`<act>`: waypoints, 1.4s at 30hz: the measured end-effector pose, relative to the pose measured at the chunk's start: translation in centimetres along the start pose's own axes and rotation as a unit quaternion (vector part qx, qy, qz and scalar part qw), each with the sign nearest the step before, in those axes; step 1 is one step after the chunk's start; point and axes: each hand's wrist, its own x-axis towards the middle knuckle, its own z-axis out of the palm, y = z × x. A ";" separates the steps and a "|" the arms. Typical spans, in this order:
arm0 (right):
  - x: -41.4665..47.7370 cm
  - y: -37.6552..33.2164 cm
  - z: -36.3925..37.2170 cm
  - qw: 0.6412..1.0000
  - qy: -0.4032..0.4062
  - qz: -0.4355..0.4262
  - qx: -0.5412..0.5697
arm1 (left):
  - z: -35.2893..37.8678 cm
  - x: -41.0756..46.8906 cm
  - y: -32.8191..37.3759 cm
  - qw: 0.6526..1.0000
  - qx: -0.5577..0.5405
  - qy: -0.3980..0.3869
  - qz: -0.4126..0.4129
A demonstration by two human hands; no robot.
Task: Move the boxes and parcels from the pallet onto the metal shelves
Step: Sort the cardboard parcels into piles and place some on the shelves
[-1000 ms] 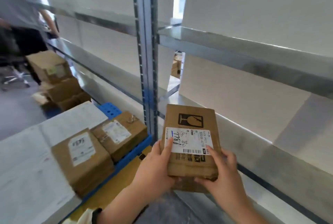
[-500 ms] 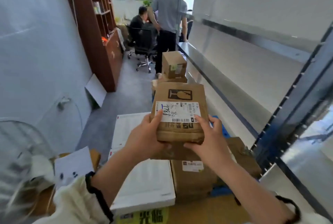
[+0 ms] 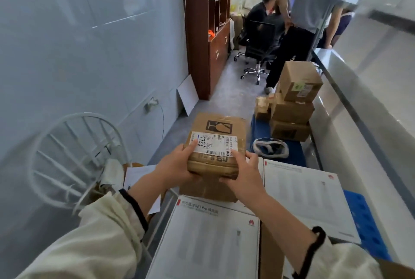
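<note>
So the small brown cardboard parcel (image 3: 216,144) is up in the air dead centre of the frame, and both my hands have it by its near short end. My left hand (image 3: 177,166) wraps the near-left corner with its thumb on the white shipping label (image 3: 214,145). My right hand (image 3: 243,172) does the same at the near-right corner, thumb on top and fingers curled under. It looks light to me, since a thumb-and-fingers pinch at one end keeps it level. The card looks stiff, though the edges are a bit crumpled and the tape is glossy, so it could slide. There's a broken-glass mark printed on top, so I'd call it fragile: no tossing, and I'd want my palms further under the long sides before setting it down. There's more brown cardboard (image 3: 208,191) right below it, and I can't tell if I'm gripping that too. Under my arms, lower centre, are two flat white cartons (image 3: 208,240). The blue plastic pallet (image 3: 368,222) peeks out at lower right, and a stack of brown cardboard boxes (image 3: 294,103) sits upper right of centre. The grey metal shelf (image 3: 350,90) runs along the right edge.
</note>
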 end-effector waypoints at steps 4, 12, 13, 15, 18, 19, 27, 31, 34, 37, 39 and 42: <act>1.3 0.7 1.8 1.000 -0.015 0.010 0.004 | 1.0 1.3 -1.8 1.000 -0.015 -0.022 0.000; 1.7 0.4 3.2 0.999 0.012 0.031 -0.004 | 1.4 2.8 -3.8 0.997 -0.053 -0.041 0.034; 1.8 0.3 3.2 0.999 0.011 0.033 -0.006 | 1.5 2.9 -3.9 0.997 -0.052 -0.041 0.036; 1.7 0.2 3.3 0.999 0.011 0.036 -0.012 | 1.6 2.8 -4.2 0.997 -0.055 -0.039 0.042; 1.5 0.1 3.4 0.999 0.012 0.039 -0.018 | 1.9 2.7 -4.4 0.996 -0.065 -0.040 0.050; 1.4 0.1 3.4 0.999 0.012 0.040 -0.020 | 2.0 2.6 -4.5 0.995 -0.070 -0.041 0.050; 1.2 -0.2 3.3 0.999 0.018 0.051 -0.005 | 2.2 2.8 -4.7 0.994 -0.077 -0.053 0.051; 1.1 -0.1 3.2 0.999 0.016 0.052 -0.007 | 2.4 2.9 -4.7 0.995 -0.070 -0.050 0.054; 1.0 -0.1 3.5 0.999 0.019 0.048 -0.013 | 2.7 2.9 -5.0 0.996 -0.062 -0.051 0.045; 0.8 0.0 3.8 0.999 0.023 0.044 -0.020 | 2.9 2.9 -5.1 0.996 -0.052 -0.057 0.038; 0.7 0.1 3.8 0.999 0.019 0.041 -0.023 | 3.0 2.9 -5.1 0.996 -0.051 -0.060 0.033; 0.6 0.2 3.9 0.999 0.015 0.038 -0.026 | 3.1 3.0 -5.0 0.997 -0.043 -0.057 0.029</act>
